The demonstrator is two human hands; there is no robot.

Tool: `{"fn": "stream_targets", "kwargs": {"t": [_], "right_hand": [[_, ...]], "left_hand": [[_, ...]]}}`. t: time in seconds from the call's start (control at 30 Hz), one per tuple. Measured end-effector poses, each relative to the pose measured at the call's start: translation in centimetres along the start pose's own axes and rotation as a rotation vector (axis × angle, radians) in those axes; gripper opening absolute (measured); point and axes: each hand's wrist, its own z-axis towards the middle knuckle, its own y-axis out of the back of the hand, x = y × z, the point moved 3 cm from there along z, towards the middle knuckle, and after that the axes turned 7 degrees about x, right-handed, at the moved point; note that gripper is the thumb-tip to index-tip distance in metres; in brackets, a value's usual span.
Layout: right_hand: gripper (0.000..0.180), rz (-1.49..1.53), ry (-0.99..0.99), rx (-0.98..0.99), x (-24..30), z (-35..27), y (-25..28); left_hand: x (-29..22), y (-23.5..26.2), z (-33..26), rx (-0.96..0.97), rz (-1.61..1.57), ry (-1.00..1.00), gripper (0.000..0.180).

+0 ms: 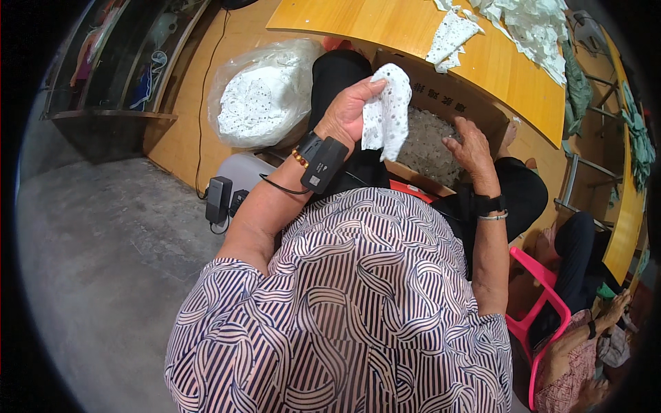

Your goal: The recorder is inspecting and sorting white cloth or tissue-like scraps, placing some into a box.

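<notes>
A folded piece of white fabric with grey dots (390, 113) is gripped between the thumb and fingers of my left hand (344, 113), hanging over my lap. My right hand (474, 150) is over the right side of a cardboard box (475, 103); its fingers are apart and nothing shows in them. Small pale scraps (430, 148) fill the box between my knees. More dotted white pieces are in a clear plastic bag (227, 69) beyond my left arm.
A yellow wooden table (372, 27) stands in front, with dotted pieces (454, 38) and a white heap (530, 34) on it. Another person (571, 351) sits at right near a pink chair (551, 303). A black cable (203, 117) runs along the floor at left.
</notes>
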Motion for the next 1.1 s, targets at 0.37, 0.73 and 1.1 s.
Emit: {"fn": "stream_targets", "kwargs": {"t": [0.37, 0.73, 1.1], "right_hand": [[0.039, 1.242, 0.164, 0.355, 6.4, 1.2, 0.6], [0.012, 1.375, 0.245, 0.203, 6.4, 1.4, 2.5], [0.012, 0.325, 0.3, -0.443, 8.0, 4.2, 9.2]], "left_hand": [[0.6, -0.6, -0.1, 0.049, -0.031, -0.027, 0.039], [-2.7, 0.6, -1.1, 0.054, -0.002, -0.165, 0.037], [-17.1, 13.8, -10.5, -0.569, 0.107, -0.76, 0.04]]}}
